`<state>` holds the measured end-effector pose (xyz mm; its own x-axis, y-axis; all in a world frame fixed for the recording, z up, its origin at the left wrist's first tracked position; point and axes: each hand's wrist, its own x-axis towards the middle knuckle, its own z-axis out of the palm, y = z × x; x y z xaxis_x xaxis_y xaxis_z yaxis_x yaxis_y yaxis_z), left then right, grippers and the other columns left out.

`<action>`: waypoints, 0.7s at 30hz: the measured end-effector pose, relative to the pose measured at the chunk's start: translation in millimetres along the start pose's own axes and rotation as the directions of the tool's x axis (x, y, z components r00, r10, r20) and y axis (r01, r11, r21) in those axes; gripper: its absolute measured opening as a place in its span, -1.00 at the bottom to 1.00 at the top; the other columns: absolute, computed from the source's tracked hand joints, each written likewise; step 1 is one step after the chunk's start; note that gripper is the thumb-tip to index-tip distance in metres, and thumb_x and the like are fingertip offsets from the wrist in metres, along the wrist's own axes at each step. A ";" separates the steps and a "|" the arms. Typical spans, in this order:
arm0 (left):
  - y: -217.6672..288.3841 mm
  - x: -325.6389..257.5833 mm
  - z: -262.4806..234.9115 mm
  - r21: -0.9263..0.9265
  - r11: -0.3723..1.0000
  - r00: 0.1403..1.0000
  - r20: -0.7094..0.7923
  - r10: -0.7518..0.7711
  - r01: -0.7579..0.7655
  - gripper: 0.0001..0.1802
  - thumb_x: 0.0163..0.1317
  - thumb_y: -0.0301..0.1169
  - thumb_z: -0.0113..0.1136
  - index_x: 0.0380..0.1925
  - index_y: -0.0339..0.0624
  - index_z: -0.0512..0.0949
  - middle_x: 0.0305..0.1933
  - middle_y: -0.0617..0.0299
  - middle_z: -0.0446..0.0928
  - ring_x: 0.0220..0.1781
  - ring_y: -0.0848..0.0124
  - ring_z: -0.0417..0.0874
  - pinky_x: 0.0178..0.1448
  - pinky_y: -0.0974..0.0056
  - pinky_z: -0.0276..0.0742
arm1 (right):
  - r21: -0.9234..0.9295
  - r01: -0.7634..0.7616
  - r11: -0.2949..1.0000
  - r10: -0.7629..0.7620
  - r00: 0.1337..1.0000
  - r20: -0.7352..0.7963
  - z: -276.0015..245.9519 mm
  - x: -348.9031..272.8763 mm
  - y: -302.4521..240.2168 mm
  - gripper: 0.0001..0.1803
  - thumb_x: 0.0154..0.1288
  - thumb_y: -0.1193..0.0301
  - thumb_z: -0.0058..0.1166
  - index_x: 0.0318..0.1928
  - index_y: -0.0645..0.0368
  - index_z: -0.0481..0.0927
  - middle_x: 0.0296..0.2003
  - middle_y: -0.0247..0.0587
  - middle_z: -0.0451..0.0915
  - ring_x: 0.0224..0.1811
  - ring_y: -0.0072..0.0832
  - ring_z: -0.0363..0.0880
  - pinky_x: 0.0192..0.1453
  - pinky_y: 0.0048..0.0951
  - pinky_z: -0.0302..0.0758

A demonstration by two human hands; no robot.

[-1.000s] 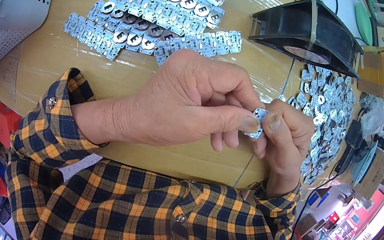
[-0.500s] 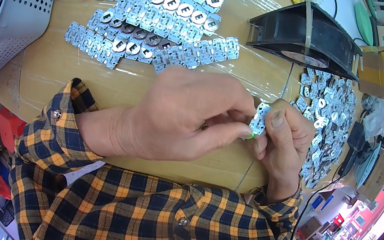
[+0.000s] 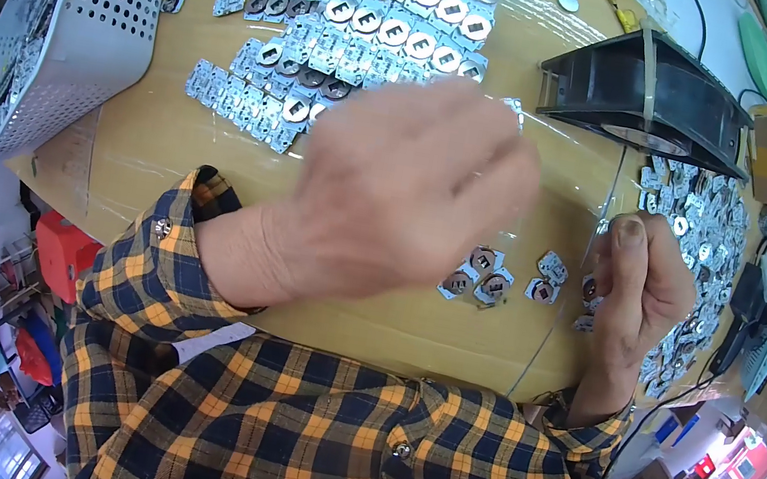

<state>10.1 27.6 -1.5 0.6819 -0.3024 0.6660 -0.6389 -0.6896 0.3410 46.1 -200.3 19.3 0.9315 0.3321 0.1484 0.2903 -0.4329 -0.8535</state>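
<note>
though blurred, small silvery plates (image 3: pixel 478 281)

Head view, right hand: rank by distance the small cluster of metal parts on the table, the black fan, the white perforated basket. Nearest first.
From the right hand:
1. Small cluster of metal parts, on the table just to its left, close by the fingers.
2. Black fan, farther up the table, above the hand.
3. White perforated basket, at the far left edge, beyond the blurred left hand.
</note>
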 end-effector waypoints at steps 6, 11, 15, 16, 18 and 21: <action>-11.5 2.2 -0.7 0.340 0.934 0.973 0.157 -0.171 0.109 -0.70 -0.15 -0.51 0.38 -0.36 -0.27 0.54 -0.37 0.19 0.41 -0.29 0.26 0.47 -0.33 0.27 0.39 | 0.002 0.002 1.000 -0.002 0.995 0.097 1.6 1.3 5.8 -0.70 0.48 0.35 -0.06 -0.41 0.25 0.50 -0.59 -0.42 0.44 -0.64 -0.79 0.24 -0.54 -0.69 0.12; -3.2 4.0 -8.6 0.277 0.948 0.971 0.136 -0.197 0.154 -0.77 -0.08 -0.57 0.36 -0.42 -0.26 0.50 -0.41 0.15 0.42 -0.48 0.25 0.46 -0.43 0.31 0.38 | 0.022 -0.085 0.996 0.081 0.989 0.121 3.0 2.4 6.2 -0.71 0.47 0.33 -0.05 -0.37 0.26 0.52 -0.52 -0.40 0.51 -0.62 -0.79 0.29 -0.52 -0.70 0.20; -1.5 4.4 -12.0 -0.102 0.935 0.935 0.149 -0.323 0.339 -0.79 0.07 -0.59 0.34 -0.28 -0.28 0.53 -0.45 0.21 0.45 -0.52 0.42 0.50 -0.46 0.39 0.39 | 0.044 -0.052 0.998 0.047 0.992 0.119 0.4 0.4 4.1 -0.72 0.47 0.34 -0.04 -0.37 0.25 0.53 -0.53 -0.41 0.51 -0.63 -0.79 0.30 -0.54 -0.71 0.19; 3.4 9.6 -15.7 -0.374 0.768 0.852 0.156 -0.500 0.520 -0.77 0.14 -0.57 0.31 -0.19 -0.31 0.52 -0.43 0.25 0.49 -0.49 0.49 0.54 -0.47 0.42 0.42 | 0.113 -0.071 0.991 0.057 0.990 0.127 -0.3 1.5 0.7 -0.72 0.46 0.33 -0.04 -0.38 0.25 0.53 -0.55 -0.42 0.50 -0.63 -0.80 0.30 -0.54 -0.71 0.19; 6.3 12.1 -19.0 -0.608 0.501 0.735 0.213 -0.644 0.616 -0.74 0.21 -0.55 0.28 -0.10 -0.33 0.52 -0.41 0.29 0.53 -0.46 0.56 0.58 -0.48 0.44 0.45 | 0.181 -0.153 0.972 0.122 0.977 0.174 -4.4 3.4 -6.6 -0.70 0.45 0.31 -0.03 -0.40 0.23 0.54 -0.59 -0.42 0.48 -0.64 -0.80 0.30 -0.55 -0.73 0.17; 6.2 15.4 -21.2 -0.660 -0.145 0.509 0.683 -0.525 0.737 -0.73 0.29 -0.53 0.18 -0.02 -0.37 0.49 -0.26 0.22 0.61 -0.32 0.52 0.68 -0.46 0.47 0.61 | 0.212 -0.372 0.904 0.280 0.888 0.363 -8.6 2.2 -10.7 -0.72 0.46 0.37 -0.04 -0.39 0.27 0.55 -0.63 -0.46 0.47 -0.64 -0.78 0.31 -0.55 -0.69 0.23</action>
<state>9.1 32.6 24.9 0.9251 -0.2414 -0.2931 0.3599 0.3116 0.8794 46.9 -202.1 33.0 0.8294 0.4781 -0.2890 -0.1303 -0.3375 -0.9323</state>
